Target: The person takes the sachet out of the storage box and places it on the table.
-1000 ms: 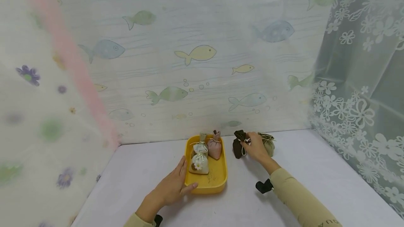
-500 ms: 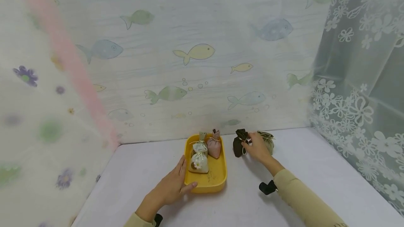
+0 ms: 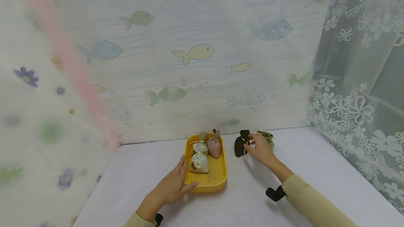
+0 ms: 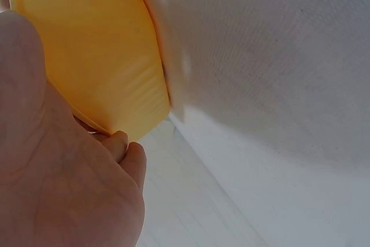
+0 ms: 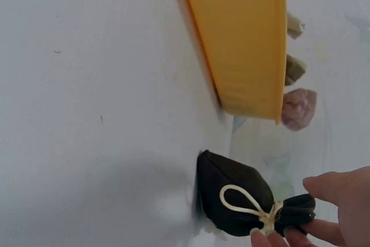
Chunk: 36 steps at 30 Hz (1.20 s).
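Dark brown pouch (image 3: 240,145): right hand (image 3: 260,150) pinching tied neck, pickup underway. Left hand (image 3: 172,186) steadies yellow tray (image 3: 221,181) rim, fingers flat. Next likely: lift, carry leftward over tray.

Open surface (image 3: 315,164) lies to the right of my right hand (image 3: 259,150) and in front of both arms. The gap between the yellow tray (image 3: 217,181) and the dark pouch (image 3: 240,144) is narrow. A green pouch (image 3: 268,137) sits just behind my right hand. Curtains wall off the back and both sides. My left hand (image 3: 172,186) rests on the tray's near left corner.
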{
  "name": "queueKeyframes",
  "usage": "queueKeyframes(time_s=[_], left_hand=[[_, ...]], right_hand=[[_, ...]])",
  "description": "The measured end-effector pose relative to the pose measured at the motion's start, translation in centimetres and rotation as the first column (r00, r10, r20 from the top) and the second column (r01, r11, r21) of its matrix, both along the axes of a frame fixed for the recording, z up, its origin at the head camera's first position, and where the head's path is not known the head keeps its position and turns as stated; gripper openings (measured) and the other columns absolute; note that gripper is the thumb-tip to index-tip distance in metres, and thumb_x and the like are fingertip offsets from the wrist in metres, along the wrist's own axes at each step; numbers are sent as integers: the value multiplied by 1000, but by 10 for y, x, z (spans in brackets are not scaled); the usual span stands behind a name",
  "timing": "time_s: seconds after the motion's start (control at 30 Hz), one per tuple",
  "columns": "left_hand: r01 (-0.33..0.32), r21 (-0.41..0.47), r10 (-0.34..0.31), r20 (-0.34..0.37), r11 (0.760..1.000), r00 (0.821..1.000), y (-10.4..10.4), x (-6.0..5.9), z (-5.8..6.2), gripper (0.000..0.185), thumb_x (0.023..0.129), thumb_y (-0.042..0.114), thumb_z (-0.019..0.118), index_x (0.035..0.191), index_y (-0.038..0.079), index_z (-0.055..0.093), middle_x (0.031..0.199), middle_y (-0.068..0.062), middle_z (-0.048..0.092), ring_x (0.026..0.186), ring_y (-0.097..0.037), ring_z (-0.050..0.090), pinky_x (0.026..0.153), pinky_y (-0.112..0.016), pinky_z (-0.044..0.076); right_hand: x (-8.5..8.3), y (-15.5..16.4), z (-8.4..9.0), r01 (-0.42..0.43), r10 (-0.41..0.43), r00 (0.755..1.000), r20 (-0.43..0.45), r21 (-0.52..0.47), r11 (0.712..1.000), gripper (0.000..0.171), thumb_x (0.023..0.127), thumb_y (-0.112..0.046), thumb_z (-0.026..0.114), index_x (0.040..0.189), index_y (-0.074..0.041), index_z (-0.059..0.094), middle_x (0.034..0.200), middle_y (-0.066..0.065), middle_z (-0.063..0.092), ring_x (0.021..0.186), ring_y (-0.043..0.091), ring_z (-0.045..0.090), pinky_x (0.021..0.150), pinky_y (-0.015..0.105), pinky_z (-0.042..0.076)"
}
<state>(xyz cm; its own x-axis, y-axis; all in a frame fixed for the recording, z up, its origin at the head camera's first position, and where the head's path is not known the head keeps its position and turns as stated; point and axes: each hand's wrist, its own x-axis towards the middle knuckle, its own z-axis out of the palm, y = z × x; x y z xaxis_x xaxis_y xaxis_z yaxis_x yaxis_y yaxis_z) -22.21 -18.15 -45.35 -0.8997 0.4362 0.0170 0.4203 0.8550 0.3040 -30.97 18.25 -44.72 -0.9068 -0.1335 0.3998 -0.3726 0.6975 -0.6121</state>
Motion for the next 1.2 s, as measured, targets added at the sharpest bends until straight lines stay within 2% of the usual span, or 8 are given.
queueKeyframes(time_s=[0.37, 0.63, 0.87, 1.2], left_hand=[[-3, 1, 3, -3, 1000, 1000, -1, -1, 1, 96, 102, 62, 48, 159, -9, 18, 169, -25, 5, 152, -39, 25, 120, -53, 32], [-7, -6, 7, 14, 1000, 1000, 0, 0, 0, 98, 102, 64, 47, 159, -10, 17, 170, -24, 5, 152, -40, 27, 119, -53, 33], [-2, -6, 2, 14, 1000, 1000, 0, 0, -1, 98, 102, 65, 47, 159, -10, 18, 169, -25, 6, 152, -40, 27, 119, -54, 33], [2, -10, -2, 7, 1000, 1000, 0, 0, -1, 99, 101, 66, 45, 159, -10, 18, 169, -24, 5, 152, -40, 26, 119, -54, 33]], right_hand=[[13, 3, 10, -43, 43, 999, -5, -21, 999, 38, 94, -8, 72, 125, 12, 61, 120, 25, 62, 102, 40, 65, 79, 47, 59], [24, 2, 12, -79, 79, 997, -3, -31, 996, 35, 93, -5, 73, 123, 8, 63, 118, 23, 62, 99, 36, 65, 74, 38, 59], [33, -9, 12, -113, 113, 994, -17, -62, 992, 34, 90, -3, 74, 122, 6, 65, 118, 20, 64, 99, 34, 64, 83, 46, 58], [39, -29, 16, -191, 192, 981, 2, -82, 978, 36, 89, -3, 73, 123, 5, 64, 116, 18, 63, 99, 30, 64, 87, 48, 57]])
